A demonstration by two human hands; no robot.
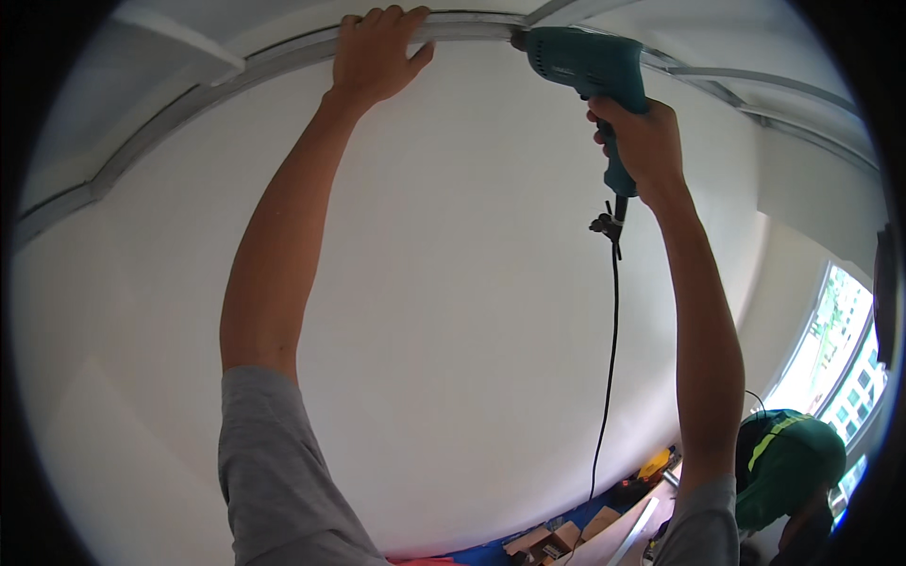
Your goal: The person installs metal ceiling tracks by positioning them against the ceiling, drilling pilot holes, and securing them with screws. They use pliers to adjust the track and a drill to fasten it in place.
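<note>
Raised overhead on the right, my right hand is wrapped round the handle of a teal power drill. The drill points left, and its chuck end meets the metal ceiling channel; the bit's tip cannot be made out. From the handle's base a black power cord hangs down, with a chuck key or similar small part tied near its top. My left hand rests against the same channel, left of the drill, fingers over its edge and thumb apart.
A white wall fills the middle. Metal cross-pieces branch off the channel at both sides. Below right, a person in a green top is close to a window. Cardboard boxes and a yellow item lie at the wall's foot.
</note>
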